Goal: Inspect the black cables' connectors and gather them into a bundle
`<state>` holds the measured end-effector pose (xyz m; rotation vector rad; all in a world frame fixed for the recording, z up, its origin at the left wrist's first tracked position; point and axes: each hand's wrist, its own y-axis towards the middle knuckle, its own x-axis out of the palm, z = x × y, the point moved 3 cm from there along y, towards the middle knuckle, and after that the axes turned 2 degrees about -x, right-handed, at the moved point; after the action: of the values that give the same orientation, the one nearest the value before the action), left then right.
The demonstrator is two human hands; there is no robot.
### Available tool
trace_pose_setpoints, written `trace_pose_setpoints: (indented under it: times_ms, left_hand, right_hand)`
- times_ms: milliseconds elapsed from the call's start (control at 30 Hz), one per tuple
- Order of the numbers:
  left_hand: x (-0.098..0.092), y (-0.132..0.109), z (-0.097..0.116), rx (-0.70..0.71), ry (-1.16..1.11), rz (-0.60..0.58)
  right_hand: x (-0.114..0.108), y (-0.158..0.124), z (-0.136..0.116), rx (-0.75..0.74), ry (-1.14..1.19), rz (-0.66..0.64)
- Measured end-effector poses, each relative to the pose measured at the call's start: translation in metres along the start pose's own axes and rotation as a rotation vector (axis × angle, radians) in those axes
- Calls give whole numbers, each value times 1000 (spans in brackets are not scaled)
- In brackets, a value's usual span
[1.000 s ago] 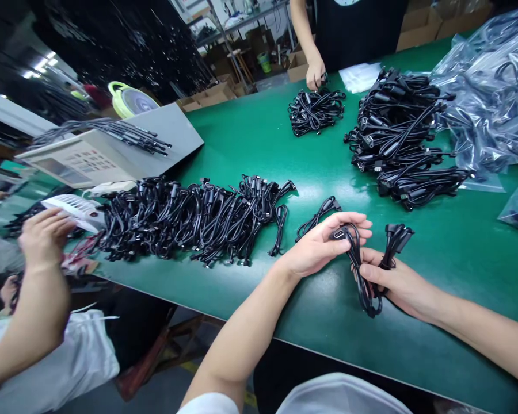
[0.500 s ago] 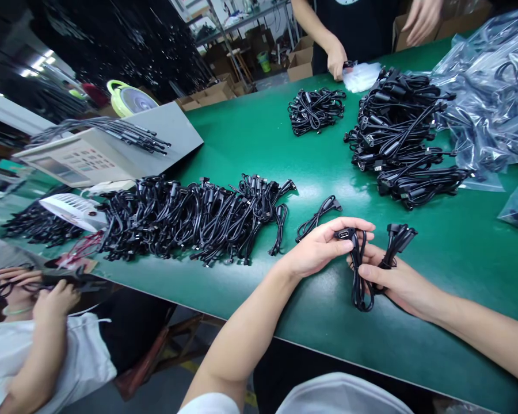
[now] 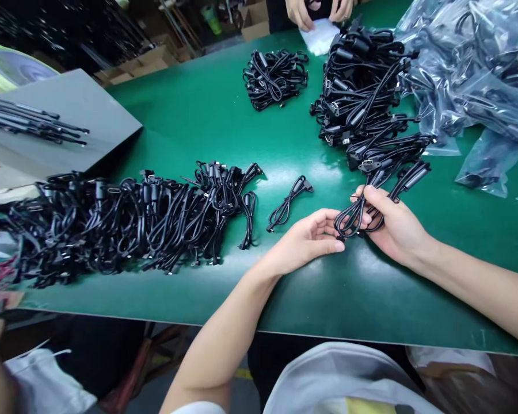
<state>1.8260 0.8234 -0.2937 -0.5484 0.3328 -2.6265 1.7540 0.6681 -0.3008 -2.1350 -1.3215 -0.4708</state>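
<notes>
Cables in a small black bundle sit in the right hand, low over the green counter, near its front edge. The right hand's fingers are wrapped shut around the middle of the bundle. Its long line runs on a slant: the looped end hangs down and to the left, and the plug ends stick up and to the right, toward the big heap of black cables. The left hand lies just beside the looped end, on its left side. Its fingers are apart and a little curled, and the tips are at the loops; I cannot tell if they truly touch. So the loops point straight at the left hand, and the plugs point away from both hands. The right hand is the one that has the bundle; the left hand is the nearer one to its loose looped end. One single folded cable lies flat on the counter, a bit to the left of the left hand and apart from it. A long pile of cables stretches farther left. Clear plastic bags with cables inside lie at the far right. Another person's hands work at the far edge.
</notes>
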Motion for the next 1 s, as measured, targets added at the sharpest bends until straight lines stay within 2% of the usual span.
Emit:
trace_pose_setpoints:
  times_ms: [233,467,700,1000]
  left_hand:
    - [-1,0,4,116,108,160]
    - [0,-2,6,-10,58,109]
    - [-2,-4,9,138,174,248]
    - [-2,-4,9,146,301,234]
  right_hand:
    - [0,5,-4,16,121,-7]
    - [7,-1,-22,-44,7,-103]
    - [7,-3,-26,-27,-124,-118]
    - [5,1,-21,-14,-15,-125]
